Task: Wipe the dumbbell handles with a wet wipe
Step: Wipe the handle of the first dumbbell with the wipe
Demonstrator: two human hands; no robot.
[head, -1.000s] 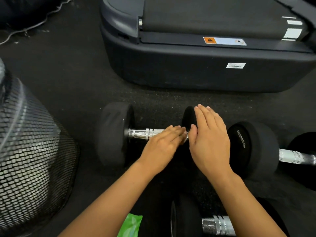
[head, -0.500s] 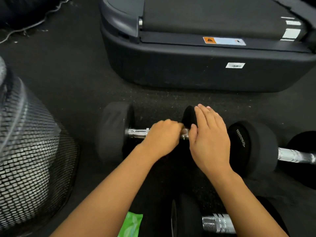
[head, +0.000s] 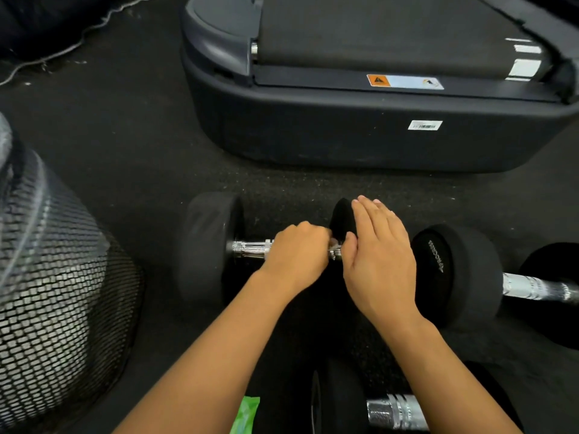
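Chrome dumbbell handle (head: 250, 248) on the floor, gripped by left hand (head: 296, 253); no wipe visible there. Right hand (head: 377, 258) flat, fingers straight, on the adjoining weight head (head: 341, 220). Green wipe pack (head: 246, 415) below the left forearm. Two more dumbbell handles (head: 532, 288) beyond the right hand, apparently pending.

hidden and cropped parts

the left hand (head: 297, 252) covers most of the chrome handle (head: 250, 249); any wipe under it can't be seen. the green packet (head: 246, 415) is cut off by the bottom edge.

White lettering on a dumbbell head (head: 438, 261) and the treadmill's stickers (head: 404, 81) are too blurred to read.
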